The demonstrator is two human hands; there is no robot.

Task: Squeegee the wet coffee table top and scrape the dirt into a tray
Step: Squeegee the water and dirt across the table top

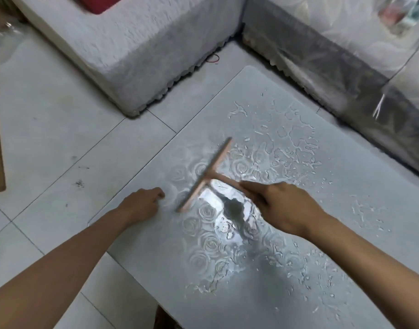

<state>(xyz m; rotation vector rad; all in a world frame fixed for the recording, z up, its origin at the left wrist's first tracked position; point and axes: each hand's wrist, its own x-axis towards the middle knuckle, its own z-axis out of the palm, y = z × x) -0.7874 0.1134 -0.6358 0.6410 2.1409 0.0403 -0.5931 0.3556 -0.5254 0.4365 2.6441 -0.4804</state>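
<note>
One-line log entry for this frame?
phase: squeegeeing | right hand grips squeegee handle | left hand rests on table | top wet | tray unseen

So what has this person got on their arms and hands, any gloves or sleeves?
Nothing at all. The left hand and right hand wear no gloves, and no ring, watch or bracelet shows, though the right one is slightly blurred. The left forearm and right forearm are uncovered, with no sleeve in view.
</note>
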